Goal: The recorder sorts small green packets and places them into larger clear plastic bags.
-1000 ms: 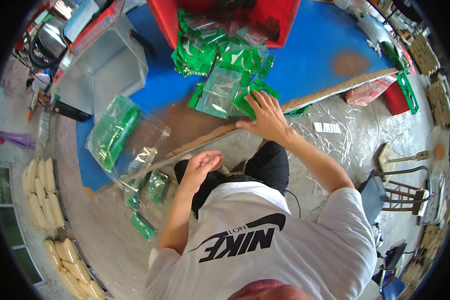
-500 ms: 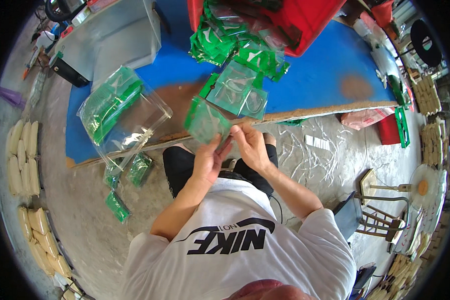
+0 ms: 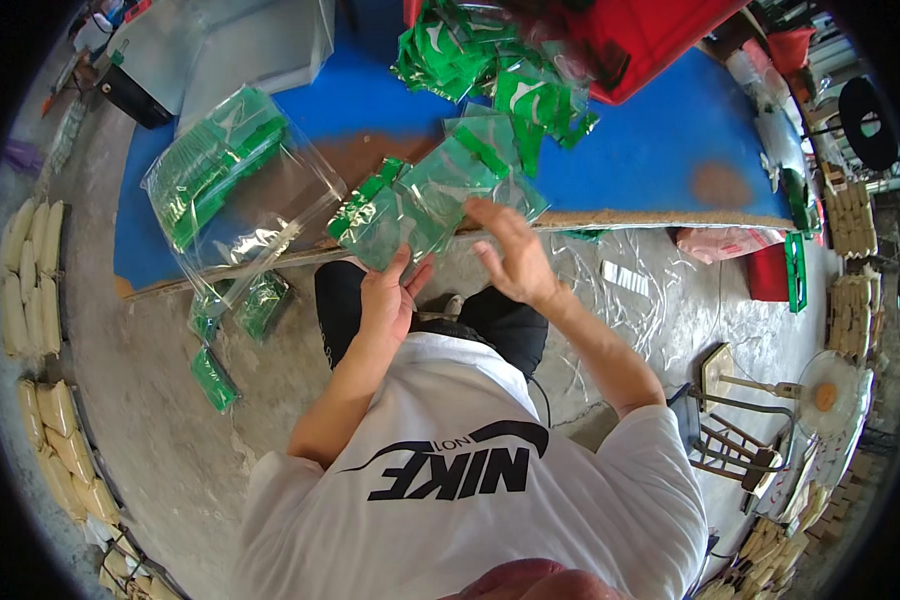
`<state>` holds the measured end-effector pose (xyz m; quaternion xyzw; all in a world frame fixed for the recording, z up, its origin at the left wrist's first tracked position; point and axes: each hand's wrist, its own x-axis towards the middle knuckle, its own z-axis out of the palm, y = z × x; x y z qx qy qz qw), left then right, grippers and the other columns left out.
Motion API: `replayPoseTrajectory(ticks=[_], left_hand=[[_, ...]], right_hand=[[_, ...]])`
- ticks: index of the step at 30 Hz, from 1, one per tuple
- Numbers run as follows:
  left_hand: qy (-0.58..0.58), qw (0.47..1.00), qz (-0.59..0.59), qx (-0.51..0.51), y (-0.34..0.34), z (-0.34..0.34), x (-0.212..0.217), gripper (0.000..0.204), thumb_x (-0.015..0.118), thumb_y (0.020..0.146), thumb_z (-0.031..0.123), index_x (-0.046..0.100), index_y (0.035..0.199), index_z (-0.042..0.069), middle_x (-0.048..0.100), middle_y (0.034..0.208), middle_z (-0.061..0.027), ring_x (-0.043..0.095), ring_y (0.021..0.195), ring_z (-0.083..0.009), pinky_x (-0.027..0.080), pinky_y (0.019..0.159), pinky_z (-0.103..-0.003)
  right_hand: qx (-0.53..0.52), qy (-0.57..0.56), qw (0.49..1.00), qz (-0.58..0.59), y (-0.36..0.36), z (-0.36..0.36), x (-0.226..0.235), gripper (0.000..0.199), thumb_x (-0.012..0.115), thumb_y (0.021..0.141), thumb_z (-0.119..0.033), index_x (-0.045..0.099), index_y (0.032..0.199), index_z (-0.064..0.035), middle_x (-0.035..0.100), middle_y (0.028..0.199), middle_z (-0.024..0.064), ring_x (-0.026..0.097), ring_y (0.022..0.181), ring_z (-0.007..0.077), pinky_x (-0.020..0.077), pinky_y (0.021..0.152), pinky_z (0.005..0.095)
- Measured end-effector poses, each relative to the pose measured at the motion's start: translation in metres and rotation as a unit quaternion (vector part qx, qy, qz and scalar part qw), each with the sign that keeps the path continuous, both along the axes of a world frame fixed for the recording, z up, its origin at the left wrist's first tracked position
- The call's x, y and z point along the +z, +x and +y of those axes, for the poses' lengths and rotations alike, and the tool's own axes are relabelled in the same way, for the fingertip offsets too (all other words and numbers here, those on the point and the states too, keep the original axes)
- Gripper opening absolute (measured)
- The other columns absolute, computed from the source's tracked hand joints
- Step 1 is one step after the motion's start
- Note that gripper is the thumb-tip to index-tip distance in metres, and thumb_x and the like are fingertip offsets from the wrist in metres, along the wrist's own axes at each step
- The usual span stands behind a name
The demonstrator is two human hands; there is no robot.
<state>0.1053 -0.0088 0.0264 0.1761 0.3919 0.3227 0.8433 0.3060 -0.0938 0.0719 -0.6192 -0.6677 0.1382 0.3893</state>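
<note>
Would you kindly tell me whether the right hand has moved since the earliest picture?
Yes: judged against the table's front edge, the right hand has drawn back, with more of it now on the near side.

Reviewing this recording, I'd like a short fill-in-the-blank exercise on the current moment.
1. A green-topped clear plastic pouch is held in the person's ____ hand.
2. Loose green-and-clear pouches lie piled at the mouth of a plastic bin coloured ____.
3. Apart from brown patches, the flat tabletop is ____.
4. The round, pale standing fan is nearest the picture's ____ edge.

Missing words: left; red; blue; right.
</note>
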Motion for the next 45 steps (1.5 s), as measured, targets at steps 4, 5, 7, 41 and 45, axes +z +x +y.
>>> replayPoseTrajectory(ticks=[4, 5, 7, 41, 45], left_hand=[[0.044, 0.999, 0.015, 0.024, 0.0, 0.0, 0.0, 0.029, 0.065, 0.093, 0.008, 0.056, 0.121, 0.004, 0.065, 0.115, -0.0069, 0.065, 0.104, -0.0211, 0.056, 0.093, -0.036], [0.036, 0.999, 0.01, 0.016, 0.0, 0.001, -0.002, 0.028, 0.066, 0.093, 0.007, 0.057, 0.119, 0.004, 0.065, 0.114, -0.0066, 0.065, 0.105, -0.0199, 0.056, 0.093, -0.037], [0.029, 1.0, 0.006, 0.008, -0.004, 0.001, -0.003, 0.027, 0.066, 0.092, 0.006, 0.058, 0.118, 0.004, 0.065, 0.114, -0.0063, 0.065, 0.105, -0.0187, 0.056, 0.094, -0.037], [0.121, 0.99, 0.029, -0.061, -0.06, 0.019, 0.002, 0.038, 0.073, 0.088, 0.011, 0.059, 0.122, 0.002, 0.066, 0.116, -0.0071, 0.064, 0.104, -0.0196, 0.053, 0.091, -0.036], [0.112, 0.99, 0.067, -0.059, -0.066, 0.017, 0.003, 0.039, 0.07, 0.088, 0.006, 0.057, 0.124, 0.002, 0.065, 0.117, -0.0082, 0.064, 0.106, -0.0207, 0.053, 0.091, -0.037]], right_hand=[[-0.079, 0.019, 0.985, -0.155, 0.006, 0.009, 0.005, 0.058, 0.065, 0.09, -0.039, 0.051, 0.137, -0.0077, 0.044, 0.143, 0.0229, 0.037, 0.136, 0.0438, 0.0293, 0.112, 0.0558], [-0.08, 0.017, 0.985, -0.154, 0.005, 0.014, 0.001, 0.058, 0.065, 0.09, -0.039, 0.051, 0.137, -0.0077, 0.044, 0.143, 0.0229, 0.037, 0.136, 0.0438, 0.0293, 0.112, 0.0558], [-0.048, -0.015, 0.972, -0.228, 0.005, 0.025, -0.009, 0.055, 0.063, 0.091, -0.041, 0.052, 0.136, -0.0106, 0.043, 0.144, 0.021, 0.034, 0.138, 0.0436, 0.0253, 0.114, 0.059], [0.072, 0.034, 0.985, -0.152, -0.021, 0.069, -0.004, 0.028, 0.06, 0.094, -0.027, 0.063, 0.109, -0.0031, 0.063, 0.115, 0.0209, 0.06, 0.105, 0.0392, 0.0464, 0.092, 0.0461], [-0.057, -0.142, 0.988, -0.008, -0.023, 0.09, 0.016, 0.027, 0.058, 0.095, -0.027, 0.064, 0.109, -0.0047, 0.063, 0.118, 0.0189, 0.061, 0.104, 0.0376, 0.0467, 0.091, 0.048]])
